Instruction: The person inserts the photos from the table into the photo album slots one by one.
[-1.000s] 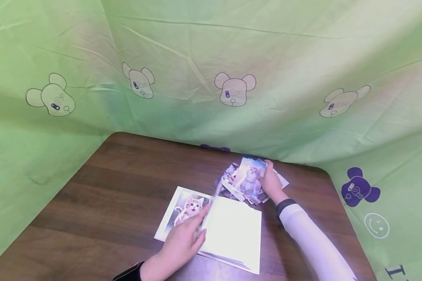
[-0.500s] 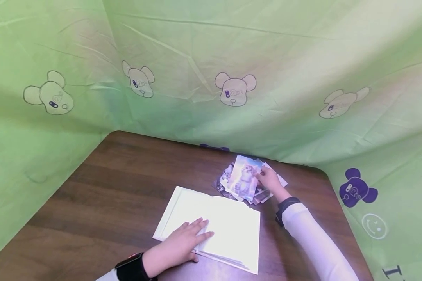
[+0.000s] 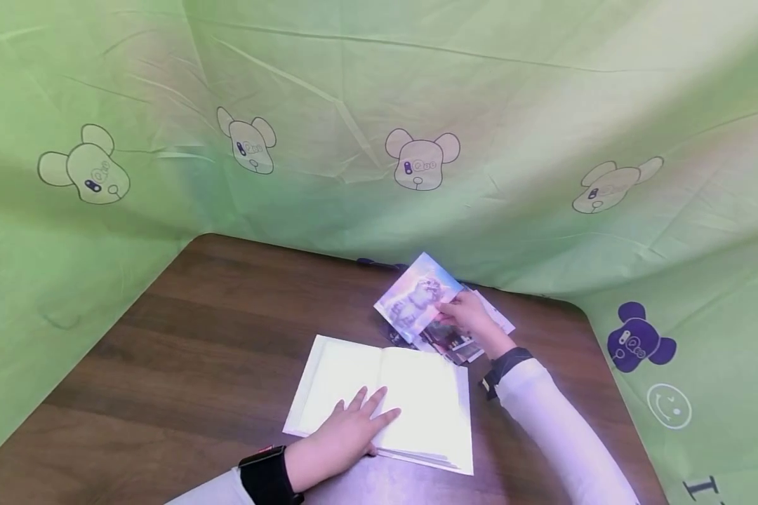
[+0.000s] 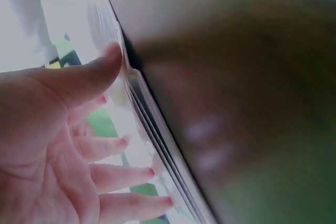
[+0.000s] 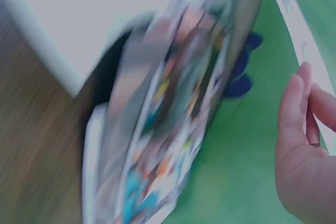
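A white-paged book (image 3: 420,393) lies spread on the wooden table, both facing pages blank white. My left hand (image 3: 344,433) rests on it near the lower edge, fingers spread and straight. In the left wrist view the thumb (image 4: 97,77) lies along the page edges, and the layered pages (image 4: 157,140) show beside the fingertips. Between thumb and fingers, my right hand (image 3: 474,319) pinches a card with a kitten picture (image 3: 410,294) by its right corner, tilted above a loose pile of picture cards (image 3: 451,344). In the right wrist view that card (image 5: 294,19) appears edge-on at the fingertips.
The brown table (image 3: 227,337) has a rounded far edge. Green cloth (image 3: 328,210) printed with bear heads hangs behind it and along both sides. The card pile lies just beyond the book, near the table's back edge.
My left hand has turned a page over, covering the kitten picture on the left side, and now lies flat there. My right hand has lifted the kitten card off the pile, leftward and tilted.
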Available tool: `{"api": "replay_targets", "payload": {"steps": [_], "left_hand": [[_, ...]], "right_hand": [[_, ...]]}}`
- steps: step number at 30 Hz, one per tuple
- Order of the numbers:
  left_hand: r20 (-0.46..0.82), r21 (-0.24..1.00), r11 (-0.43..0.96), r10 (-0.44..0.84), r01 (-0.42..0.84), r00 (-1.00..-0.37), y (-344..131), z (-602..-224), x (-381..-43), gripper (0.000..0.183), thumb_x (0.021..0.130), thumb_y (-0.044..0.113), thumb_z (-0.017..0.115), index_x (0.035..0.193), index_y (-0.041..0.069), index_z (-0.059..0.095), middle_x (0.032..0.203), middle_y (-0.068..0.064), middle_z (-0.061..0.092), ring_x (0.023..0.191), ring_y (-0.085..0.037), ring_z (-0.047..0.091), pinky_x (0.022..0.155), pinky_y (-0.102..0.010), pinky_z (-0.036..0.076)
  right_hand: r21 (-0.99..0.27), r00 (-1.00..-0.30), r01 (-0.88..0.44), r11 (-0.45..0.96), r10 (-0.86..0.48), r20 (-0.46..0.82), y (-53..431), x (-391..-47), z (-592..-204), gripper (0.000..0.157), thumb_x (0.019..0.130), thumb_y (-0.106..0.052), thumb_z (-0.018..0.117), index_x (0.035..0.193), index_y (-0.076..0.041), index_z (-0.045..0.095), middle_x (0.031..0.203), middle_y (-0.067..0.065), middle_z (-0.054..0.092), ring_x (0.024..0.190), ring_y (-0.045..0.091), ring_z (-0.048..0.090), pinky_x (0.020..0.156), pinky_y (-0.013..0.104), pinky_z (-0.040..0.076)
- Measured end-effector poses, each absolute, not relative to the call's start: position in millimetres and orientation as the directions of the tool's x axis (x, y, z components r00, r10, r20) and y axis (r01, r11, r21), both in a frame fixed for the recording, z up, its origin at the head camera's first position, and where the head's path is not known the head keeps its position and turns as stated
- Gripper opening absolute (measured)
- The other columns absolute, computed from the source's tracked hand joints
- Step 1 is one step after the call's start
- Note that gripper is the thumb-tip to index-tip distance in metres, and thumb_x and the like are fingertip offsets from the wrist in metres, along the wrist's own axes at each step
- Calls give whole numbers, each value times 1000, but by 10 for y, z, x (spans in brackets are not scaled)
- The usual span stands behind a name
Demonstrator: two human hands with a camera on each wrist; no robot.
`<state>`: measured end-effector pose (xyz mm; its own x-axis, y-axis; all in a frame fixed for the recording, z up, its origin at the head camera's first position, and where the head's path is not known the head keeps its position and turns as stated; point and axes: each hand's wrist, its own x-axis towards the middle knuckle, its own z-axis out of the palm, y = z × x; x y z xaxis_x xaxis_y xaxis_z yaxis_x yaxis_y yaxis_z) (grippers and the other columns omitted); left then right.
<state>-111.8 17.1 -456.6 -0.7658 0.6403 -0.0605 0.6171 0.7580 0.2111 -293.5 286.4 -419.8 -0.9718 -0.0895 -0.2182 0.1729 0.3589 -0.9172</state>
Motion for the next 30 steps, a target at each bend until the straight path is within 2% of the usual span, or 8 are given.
{"api": "replay_targets", "payload": {"steps": [3, 6, 11, 18, 23, 25, 27, 30], "left_hand": [[-91, 215, 763, 637, 610, -765, 187, -4549, -1144, 69, 83, 35, 80, 148, 32, 55, 161, -10, 46, 138, -42, 54, 92, -59, 58], [-108, 246, 771, 624, 587, -774, 124, -4503, -1192, 73, 81, 34, 82, 148, 27, 55, 161, -14, 45, 141, -41, 51, 98, -59, 56], [-130, 255, 832, 534, 492, -835, -45, -4439, -1316, 72, 79, 20, 84, 145, 15, 57, 159, -21, 44, 145, -40, 47, 102, -62, 52], [-178, 279, 851, 501, 445, -847, -105, -4448, -1402, 66, 77, 11, 83, 140, 10, 61, 155, -19, 51, 143, -39, 50, 99, -63, 53], [-162, 267, 854, 497, 447, -853, -116, -4471, -1421, 66, 74, 9, 84, 137, 11, 63, 152, -17, 54, 141, -38, 52, 99, -62, 54], [-145, 276, 848, 503, 453, -852, -131, -4499, -1412, 67, 72, 10, 84, 136, 11, 64, 151, -18, 55, 140, -39, 53, 97, -62, 54], [-127, 304, 837, 509, 455, -852, -140, -4528, -1394, 68, 71, 13, 83, 136, 9, 64, 150, -20, 56, 138, -40, 54, 95, -64, 54], [-98, 345, 822, 513, 454, -853, -138, -4580, -1380, 71, 69, 19, 83, 136, 8, 64, 149, -22, 55, 137, -43, 55, 93, -65, 54]], "right_hand": [[-932, -955, 188, 310, -163, -246, 2633, -2916, -4159, 26, 100, 1, 56, 118, 19, 55, 73, -1, 71, 68, 9, 72, 78, 32, 64], [-930, -941, 202, 306, -204, -271, 2428, -2899, -4155, 25, 97, 4, 59, 114, 23, 58, 74, 7, 76, 71, 13, 76, 82, 33, 63], [-926, -938, 247, 285, -170, -302, 2202, -2918, -4223, 25, 94, 3, 65, 111, 21, 66, 81, 15, 79, 75, 14, 78, 87, 33, 62], [-945, -941, 271, 182, -157, -300, 2023, -2929, -4357, 27, 94, 6, 63, 116, 23, 64, 84, 19, 79, 68, 7, 74, 74, 23, 63], [-948, -940, 318, 26, -124, -318, 1954, -2920, -4452, 26, 95, 9, 61, 117, 22, 61, 71, 4, 74, 64, 7, 71, 70, 21, 62], [-944, -937, 331, 0, -121, -329, 1937, -2918, -4496, 25, 95, 9, 61, 117, 22, 61, 70, 3, 73, 64, 7, 71, 70, 21, 62], [-940, -932, 342, 9, -126, -341, 1923, -2916, -4527, 25, 95, 9, 61, 116, 22, 62, 72, 6, 74, 64, 8, 72, 69, 20, 62], [-939, -928, 338, 56, -144, -343, 1905, -2923, -4550, 24, 95, 7, 62, 114, 21, 64, 82, 19, 78, 67, 9, 74, 69, 20, 62]]}}
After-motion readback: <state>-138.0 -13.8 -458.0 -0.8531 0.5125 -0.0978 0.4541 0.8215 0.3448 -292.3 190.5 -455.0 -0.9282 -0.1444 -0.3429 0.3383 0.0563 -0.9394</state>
